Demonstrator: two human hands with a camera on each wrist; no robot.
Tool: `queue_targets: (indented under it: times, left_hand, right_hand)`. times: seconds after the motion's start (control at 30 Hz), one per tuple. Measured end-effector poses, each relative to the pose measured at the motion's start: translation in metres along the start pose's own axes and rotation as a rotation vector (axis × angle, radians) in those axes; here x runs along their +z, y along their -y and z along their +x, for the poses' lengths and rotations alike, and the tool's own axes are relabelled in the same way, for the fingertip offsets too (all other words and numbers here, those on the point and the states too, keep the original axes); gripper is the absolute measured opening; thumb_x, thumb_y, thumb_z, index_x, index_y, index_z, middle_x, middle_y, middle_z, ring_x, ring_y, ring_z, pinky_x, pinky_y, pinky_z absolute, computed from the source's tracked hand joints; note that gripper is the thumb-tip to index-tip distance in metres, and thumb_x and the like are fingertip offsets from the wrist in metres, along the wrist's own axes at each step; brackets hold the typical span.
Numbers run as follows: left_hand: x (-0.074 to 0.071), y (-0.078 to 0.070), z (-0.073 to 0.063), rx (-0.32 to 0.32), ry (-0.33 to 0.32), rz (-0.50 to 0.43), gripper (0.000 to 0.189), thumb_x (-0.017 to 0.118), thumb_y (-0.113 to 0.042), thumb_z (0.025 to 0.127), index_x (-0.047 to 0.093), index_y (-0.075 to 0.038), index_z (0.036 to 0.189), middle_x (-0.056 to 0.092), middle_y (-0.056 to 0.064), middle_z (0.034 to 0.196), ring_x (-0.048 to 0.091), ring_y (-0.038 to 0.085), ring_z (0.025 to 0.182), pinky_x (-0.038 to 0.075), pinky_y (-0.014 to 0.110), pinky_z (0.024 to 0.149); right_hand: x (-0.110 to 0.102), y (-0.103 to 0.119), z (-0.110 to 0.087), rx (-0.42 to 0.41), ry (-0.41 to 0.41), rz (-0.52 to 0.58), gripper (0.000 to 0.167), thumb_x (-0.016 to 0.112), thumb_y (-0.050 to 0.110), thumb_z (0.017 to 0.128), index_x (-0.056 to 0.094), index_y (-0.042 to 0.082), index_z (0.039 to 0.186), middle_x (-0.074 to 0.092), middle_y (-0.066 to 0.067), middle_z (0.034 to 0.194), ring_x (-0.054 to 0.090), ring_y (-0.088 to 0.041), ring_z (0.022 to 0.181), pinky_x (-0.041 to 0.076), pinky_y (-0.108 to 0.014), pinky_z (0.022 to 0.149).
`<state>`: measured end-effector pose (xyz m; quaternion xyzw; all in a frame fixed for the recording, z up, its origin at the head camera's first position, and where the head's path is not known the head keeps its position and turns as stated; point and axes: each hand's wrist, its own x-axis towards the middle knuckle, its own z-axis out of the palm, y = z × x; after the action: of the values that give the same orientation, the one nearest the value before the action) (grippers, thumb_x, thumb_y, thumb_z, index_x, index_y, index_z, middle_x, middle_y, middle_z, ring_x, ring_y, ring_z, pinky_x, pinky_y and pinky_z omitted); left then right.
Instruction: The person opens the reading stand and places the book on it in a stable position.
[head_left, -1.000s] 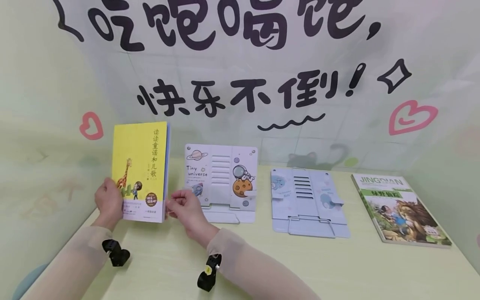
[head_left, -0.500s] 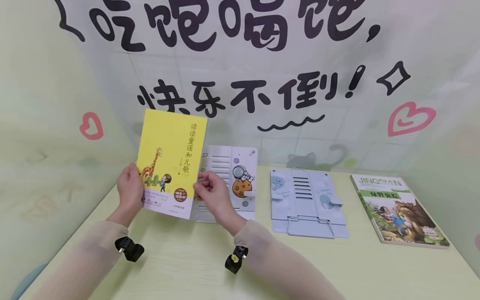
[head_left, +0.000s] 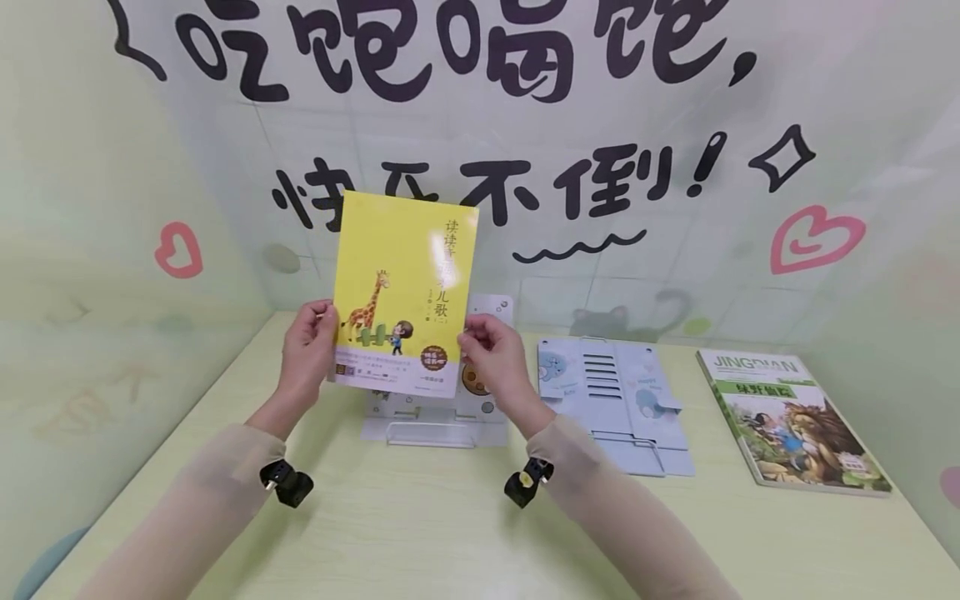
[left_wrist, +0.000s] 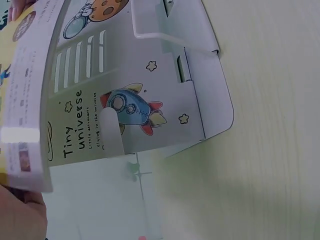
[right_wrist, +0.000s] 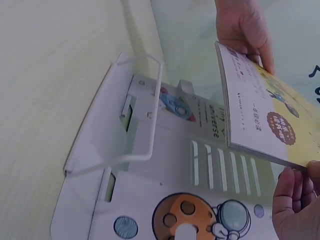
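Observation:
A yellow book (head_left: pixel 397 267) with a giraffe on its cover is held upright in the air, in front of the white book stand (head_left: pixel 437 423) printed with space pictures. My left hand (head_left: pixel 306 354) grips the book's left edge, and my right hand (head_left: pixel 501 367) pinches its right edge. In the left wrist view the stand's rocket picture (left_wrist: pixel 129 107) shows beside the book. The right wrist view has the stand's wire holder (right_wrist: pixel 156 110) sticking out below the book, with a gap between them. Much of the stand is hidden behind the book in the head view.
To the right lies a pale blue book stand (head_left: pixel 611 400), partly behind my right wrist. A second book (head_left: pixel 795 421) with a lion on its cover lies farther right on the light wooden table (head_left: pixel 420 533). A printed wall (head_left: pixel 570 275) rises behind.
Both hands have carried the yellow book to the right and upward, from beside the space-printed stand to in front of it. The other stand and the lion book have stayed in place.

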<state>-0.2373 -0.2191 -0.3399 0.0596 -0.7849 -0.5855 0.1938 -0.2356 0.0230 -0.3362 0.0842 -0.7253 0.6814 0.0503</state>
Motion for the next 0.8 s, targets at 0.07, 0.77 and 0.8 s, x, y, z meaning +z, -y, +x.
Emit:
queue_targets:
  times: [0.07, 0.77, 0.8]
  left_hand:
    - [0.001, 0.001, 0.001, 0.053, 0.046, -0.020, 0.036, 0.047, -0.032, 0.098, 0.052, -0.003, 0.119, 0.053, -0.010, 0.091, 0.050, 0.005, 0.080, 0.046, 0.013, 0.069]
    - [0.017, 0.018, 0.006, 0.240, 0.174, 0.056, 0.030, 0.063, -0.010, 0.090, 0.059, 0.005, 0.115, 0.063, 0.021, 0.108, 0.055, -0.001, 0.081, 0.047, 0.008, 0.070]
    - [0.018, 0.019, 0.006, 0.238, 0.175, 0.055, 0.030, 0.063, -0.010, 0.090, 0.059, 0.005, 0.115, 0.063, 0.021, 0.107, 0.055, -0.001, 0.081, 0.047, 0.008, 0.070]
  right_hand:
    - [-0.007, -0.003, 0.003, -0.009, -0.021, -0.032, 0.019, 0.062, 0.003, 0.089, 0.065, 0.003, 0.107, 0.063, -0.009, 0.093, 0.054, -0.012, 0.078, 0.055, -0.033, 0.075]
    - [-0.032, -0.029, 0.011, -0.131, -0.104, -0.243, 0.014, 0.063, -0.001, 0.087, 0.065, 0.001, 0.101, 0.065, -0.014, 0.090, 0.059, -0.020, 0.079, 0.054, -0.025, 0.067]
    - [-0.032, -0.029, 0.012, -0.134, -0.105, -0.252, 0.014, 0.063, -0.001, 0.087, 0.065, 0.000, 0.101, 0.065, -0.014, 0.090, 0.059, -0.020, 0.079, 0.054, -0.024, 0.066]
